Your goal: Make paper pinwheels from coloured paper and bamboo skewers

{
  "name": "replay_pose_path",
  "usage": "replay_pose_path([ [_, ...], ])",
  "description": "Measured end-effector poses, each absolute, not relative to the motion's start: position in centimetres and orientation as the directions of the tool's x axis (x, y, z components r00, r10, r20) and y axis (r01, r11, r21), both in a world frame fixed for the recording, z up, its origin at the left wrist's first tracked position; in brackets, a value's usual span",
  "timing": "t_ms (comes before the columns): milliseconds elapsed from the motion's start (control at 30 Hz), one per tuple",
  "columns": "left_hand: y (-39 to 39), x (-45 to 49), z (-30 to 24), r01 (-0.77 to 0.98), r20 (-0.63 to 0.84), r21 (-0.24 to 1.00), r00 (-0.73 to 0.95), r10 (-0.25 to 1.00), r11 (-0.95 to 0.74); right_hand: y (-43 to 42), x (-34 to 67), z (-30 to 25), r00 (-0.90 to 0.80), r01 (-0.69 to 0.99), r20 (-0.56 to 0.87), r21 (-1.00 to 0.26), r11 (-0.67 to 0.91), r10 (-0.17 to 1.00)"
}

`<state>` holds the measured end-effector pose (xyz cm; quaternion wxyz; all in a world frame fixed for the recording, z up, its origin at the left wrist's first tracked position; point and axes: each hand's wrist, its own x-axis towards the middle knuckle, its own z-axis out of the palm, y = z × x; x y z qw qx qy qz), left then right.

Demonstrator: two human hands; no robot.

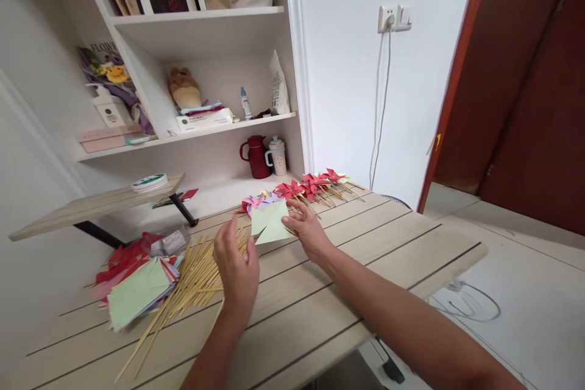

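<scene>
A square of pale green paper [270,219] with a slit cut in from its lower left corner is held up above the table. My right hand [308,230] pinches its right edge between thumb and fingers. Beside the paper's left edge is my left hand [237,259], thumb and fingers apart, with nothing visible in it. Many thin wooden sticks [194,277] lie loose to the left of that hand and partly behind it. Further left rests a stack of coloured paper sheets [137,292], pale green on top.
Several red paper pinwheels [311,186] on sticks lie along the table's [365,237] back edge, with purple and pink pinwheels [260,201] beside them. Red paper pieces [121,262] lie at left near a small raised shelf [105,204]. A dark red jug [258,157] and a cup [277,155] stand behind.
</scene>
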<state>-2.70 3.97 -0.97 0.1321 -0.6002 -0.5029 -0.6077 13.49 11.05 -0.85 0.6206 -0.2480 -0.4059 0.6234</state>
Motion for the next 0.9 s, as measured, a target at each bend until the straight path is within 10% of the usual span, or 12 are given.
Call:
replay_pose_path([
  [100, 4.5, -1.0, 0.2, 0.131, 0.439, 0.889, -0.513, 0.737, -0.439, 10.8, 14.0, -0.5, -0.094, -0.568, 0.296, -0.8, 0.193, 0.95],
  [267, 5.1, -1.2, -0.9, -0.599, -0.016, 0.786, -0.265, 0.964, -0.151, 9.9, 14.4, -0.6, -0.166, -0.489, 0.374, -0.835, 0.254, 0.912],
  [900, 3.6, -1.5, -1.7, -0.602, 0.069, 0.789, -0.111, 0.991, -0.122, 9.8, 14.1, -1.9, -0.308, -0.179, 0.387, -0.921, 0.347, 0.869],
])
